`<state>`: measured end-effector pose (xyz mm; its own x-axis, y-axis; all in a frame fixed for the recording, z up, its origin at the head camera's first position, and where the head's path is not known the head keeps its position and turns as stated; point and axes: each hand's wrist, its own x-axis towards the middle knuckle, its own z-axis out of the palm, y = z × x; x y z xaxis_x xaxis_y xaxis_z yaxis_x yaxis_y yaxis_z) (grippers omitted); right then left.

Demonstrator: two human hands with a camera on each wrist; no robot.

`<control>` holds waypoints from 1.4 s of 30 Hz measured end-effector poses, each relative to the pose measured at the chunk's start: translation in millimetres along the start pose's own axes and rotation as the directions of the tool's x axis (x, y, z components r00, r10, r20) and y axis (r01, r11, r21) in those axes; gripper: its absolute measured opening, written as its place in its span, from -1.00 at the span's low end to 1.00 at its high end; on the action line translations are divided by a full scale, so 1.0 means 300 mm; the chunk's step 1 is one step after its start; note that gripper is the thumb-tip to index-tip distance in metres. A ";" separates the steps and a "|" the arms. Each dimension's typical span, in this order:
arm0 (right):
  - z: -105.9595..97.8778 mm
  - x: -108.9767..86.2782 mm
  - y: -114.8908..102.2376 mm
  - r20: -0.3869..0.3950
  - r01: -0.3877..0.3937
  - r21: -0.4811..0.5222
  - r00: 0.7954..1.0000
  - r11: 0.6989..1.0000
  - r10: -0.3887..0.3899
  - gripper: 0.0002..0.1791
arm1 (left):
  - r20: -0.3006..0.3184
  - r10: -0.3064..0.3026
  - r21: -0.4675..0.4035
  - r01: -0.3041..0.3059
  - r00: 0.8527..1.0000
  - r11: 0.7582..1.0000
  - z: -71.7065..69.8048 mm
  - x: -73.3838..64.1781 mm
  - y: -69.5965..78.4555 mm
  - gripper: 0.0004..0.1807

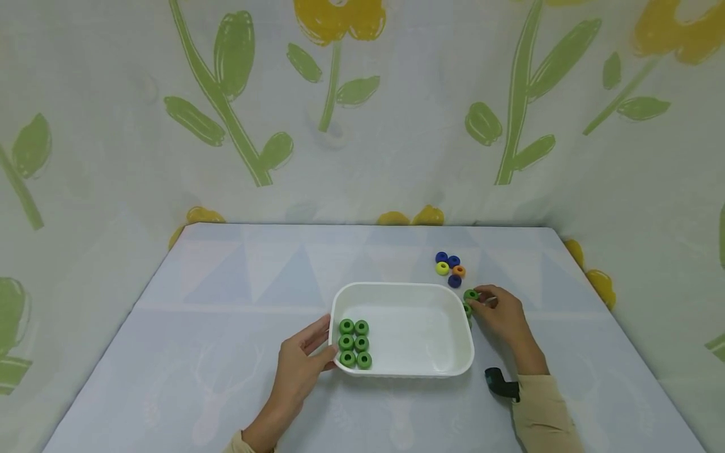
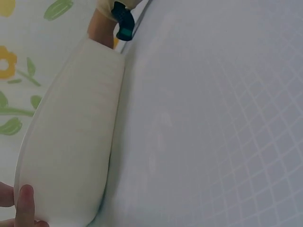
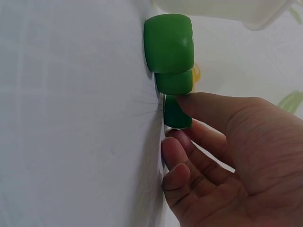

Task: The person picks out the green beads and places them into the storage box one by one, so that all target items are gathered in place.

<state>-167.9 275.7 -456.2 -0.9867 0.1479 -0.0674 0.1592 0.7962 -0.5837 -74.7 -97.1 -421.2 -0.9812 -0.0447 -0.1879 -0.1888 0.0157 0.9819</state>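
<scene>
A white plastic tray [image 1: 416,330] lies on the table with several green beads [image 1: 361,343] in two columns at its left end. My left hand [image 1: 303,362] grips the tray's left end; in the left wrist view, its fingertips [image 2: 26,201] lie against the outer wall. Beyond the tray's right end, my right hand [image 1: 504,314] pinches a green bead [image 1: 471,294] between thumb and fingers. That bead [image 3: 176,113] is partly hidden by the thumb in the right wrist view. Two more green beads [image 3: 169,43] stand beside it in a row, close to the tray.
Behind the tray's right corner sit blue beads [image 1: 454,281], a yellow bead [image 1: 442,268] and an orange bead [image 1: 459,271]. A dark camera mount [image 1: 501,382] sticks out at the right sleeve [image 1: 545,409]. A flower-printed curtain [image 1: 396,126] surrounds the table [image 1: 226,377].
</scene>
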 end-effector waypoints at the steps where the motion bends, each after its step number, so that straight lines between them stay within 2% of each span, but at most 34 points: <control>1: 0.000 -0.001 -0.002 0.000 -0.002 0.001 1.000 1.000 0.002 -0.53 | 0.000 0.000 0.000 0.000 1.000 1.000 -0.001 -0.001 0.001 -0.38; 12: -0.003 -0.012 -0.009 -0.006 -0.014 0.003 1.000 1.000 0.014 -0.49 | 0.004 0.003 -0.003 -0.003 1.000 1.000 -0.004 -0.001 0.000 -0.39; 24: -0.039 -0.042 -0.046 0.000 -0.017 0.030 1.000 0.999 0.017 -0.40 | 0.000 -0.007 -0.004 0.007 1.000 1.000 -0.007 -0.001 -0.009 -0.40; 32: -0.066 -0.069 -0.117 -0.078 0.132 0.013 0.988 0.991 -0.131 -0.48 | -0.002 -0.013 -0.003 0.013 1.000 1.000 -0.010 -0.002 -0.012 -0.40; 42: -0.063 -0.110 -0.258 -0.107 0.295 0.025 0.951 0.955 -0.290 -0.52 | 0.014 -0.002 -0.014 0.002 1.000 1.000 -0.012 0.002 -0.013 -0.40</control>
<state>-147.2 220.4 -393.6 -0.9810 -0.0276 0.1923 -0.1393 0.7897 -0.5974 -74.3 -100.7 -424.9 -0.9813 -0.0310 -0.1898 -0.1900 0.0021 0.9818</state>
